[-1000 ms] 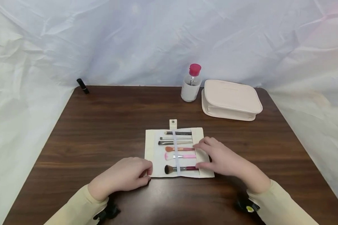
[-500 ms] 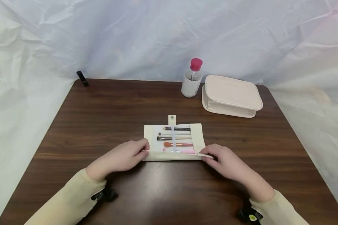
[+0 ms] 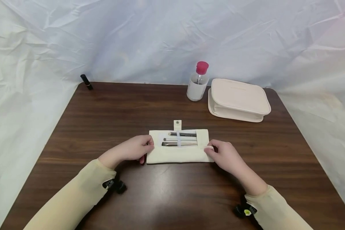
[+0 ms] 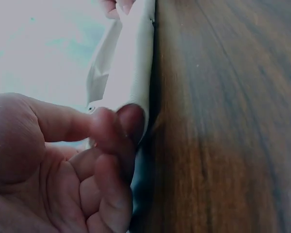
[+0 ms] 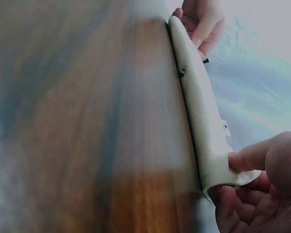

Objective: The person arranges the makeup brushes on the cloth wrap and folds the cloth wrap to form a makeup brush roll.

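Observation:
A cream fabric brush roll [image 3: 178,155] lies at the middle of the table, its near part folded over toward the back. Several makeup brushes [image 3: 181,143] still show behind the fold, held under a pale elastic strap; the nearer ones are hidden beneath the cloth. A tab with a snap [image 3: 177,123] sticks out at the far edge. My left hand [image 3: 136,147] pinches the roll's left end, a fingertip tucked inside the fold in the left wrist view. At the right end, my right hand [image 3: 222,154] pinches the folded edge between thumb and fingers.
Behind the roll stand a bottle with a pink cap [image 3: 197,83] and a pale pink zip case [image 3: 240,100]. A black lipstick-like tube [image 3: 87,82] is at the table's far left corner. White sheeting [image 3: 138,41] hangs behind the brown table [image 3: 118,108].
The near edge of the brush roll has been lifted and folded away from me, covering the nearer brushes. Both hands went from resting on the open roll to pinching its ends.

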`<move>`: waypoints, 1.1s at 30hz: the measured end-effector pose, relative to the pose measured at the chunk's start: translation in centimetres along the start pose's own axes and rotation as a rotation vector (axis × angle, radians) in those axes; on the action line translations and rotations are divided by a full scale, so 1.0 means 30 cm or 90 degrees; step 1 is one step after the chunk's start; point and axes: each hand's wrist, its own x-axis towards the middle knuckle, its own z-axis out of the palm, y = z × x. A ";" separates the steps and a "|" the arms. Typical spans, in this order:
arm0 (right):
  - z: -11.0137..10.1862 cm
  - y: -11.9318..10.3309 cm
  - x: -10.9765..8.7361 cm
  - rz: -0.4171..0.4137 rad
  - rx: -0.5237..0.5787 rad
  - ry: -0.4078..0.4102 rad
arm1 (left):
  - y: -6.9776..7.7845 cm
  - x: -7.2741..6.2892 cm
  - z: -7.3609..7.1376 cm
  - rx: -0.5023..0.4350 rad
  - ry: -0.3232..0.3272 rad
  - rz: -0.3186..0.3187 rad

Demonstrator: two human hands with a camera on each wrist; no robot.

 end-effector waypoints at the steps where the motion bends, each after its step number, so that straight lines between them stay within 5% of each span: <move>1: 0.002 -0.002 0.004 0.004 -0.008 0.002 | 0.001 0.005 -0.001 0.002 0.000 -0.007; 7: -0.001 -0.013 0.024 0.029 -0.032 0.008 | 0.019 0.022 -0.005 0.033 0.006 -0.033; 10: 0.000 -0.012 0.030 0.018 -0.056 0.013 | 0.028 0.023 0.009 0.134 0.047 -0.032; 13: 0.001 -0.008 0.031 -0.031 -0.104 0.031 | 0.034 0.022 0.022 0.243 0.102 -0.038; 16: 0.000 -0.004 0.024 -0.116 -0.157 0.046 | 0.036 0.023 0.022 0.282 0.135 -0.036; 21: -0.011 0.000 0.013 -0.263 -0.217 0.012 | 0.038 0.013 0.035 0.311 0.130 0.060; 26: -0.051 -0.001 -0.016 -0.293 -0.239 -0.055 | 0.043 -0.034 0.068 0.365 0.125 0.170; 33: -0.061 -0.006 -0.057 -0.281 -0.292 -0.101 | 0.034 -0.089 0.080 0.369 0.134 0.162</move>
